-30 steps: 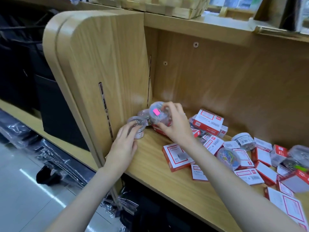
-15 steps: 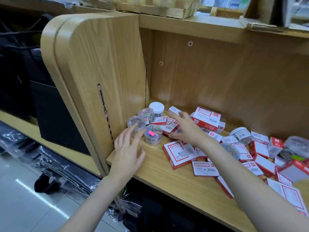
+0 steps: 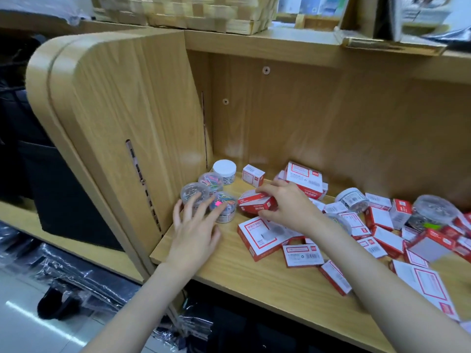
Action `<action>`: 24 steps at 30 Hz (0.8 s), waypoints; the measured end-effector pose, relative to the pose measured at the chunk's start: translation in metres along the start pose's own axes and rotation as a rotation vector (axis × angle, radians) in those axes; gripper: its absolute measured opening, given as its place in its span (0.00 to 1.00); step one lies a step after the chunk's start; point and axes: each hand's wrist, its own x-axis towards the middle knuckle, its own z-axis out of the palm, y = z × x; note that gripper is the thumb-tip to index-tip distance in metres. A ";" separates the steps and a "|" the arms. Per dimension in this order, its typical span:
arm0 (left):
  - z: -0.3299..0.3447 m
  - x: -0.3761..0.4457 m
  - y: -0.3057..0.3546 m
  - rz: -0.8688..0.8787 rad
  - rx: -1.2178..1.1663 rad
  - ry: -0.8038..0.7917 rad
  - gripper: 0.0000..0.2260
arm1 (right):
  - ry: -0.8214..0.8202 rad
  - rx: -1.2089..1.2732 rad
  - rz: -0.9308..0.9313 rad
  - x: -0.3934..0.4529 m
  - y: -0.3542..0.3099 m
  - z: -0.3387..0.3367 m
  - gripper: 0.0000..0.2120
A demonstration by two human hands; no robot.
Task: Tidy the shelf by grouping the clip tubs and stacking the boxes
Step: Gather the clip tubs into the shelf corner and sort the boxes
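Red box pinched in right hand, just right of clip tubs, left hand spread, fingertips touching tubs.

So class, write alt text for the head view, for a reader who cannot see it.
A person's right hand grips a red box on a wooden shelf, while the left hand reaches four clip tubs grouped in the corner. More boxes lie scattered at the right.

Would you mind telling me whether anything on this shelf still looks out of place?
Yes. Two clip tubs sit among the scattered red-and-white boxes on the right, apart from the four tubs grouped in the left corner. The boxes lie jumbled, not stacked; the right hand grips one box.
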 end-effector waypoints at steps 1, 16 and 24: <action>0.001 0.003 0.002 -0.011 -0.005 0.003 0.21 | 0.027 0.040 0.014 -0.008 0.002 -0.004 0.25; -0.002 0.033 0.072 0.220 -0.525 -0.020 0.17 | 0.209 0.160 0.237 -0.095 0.065 -0.029 0.25; -0.007 0.047 0.150 0.297 -0.564 0.086 0.16 | 0.456 0.130 0.462 -0.174 0.128 -0.056 0.19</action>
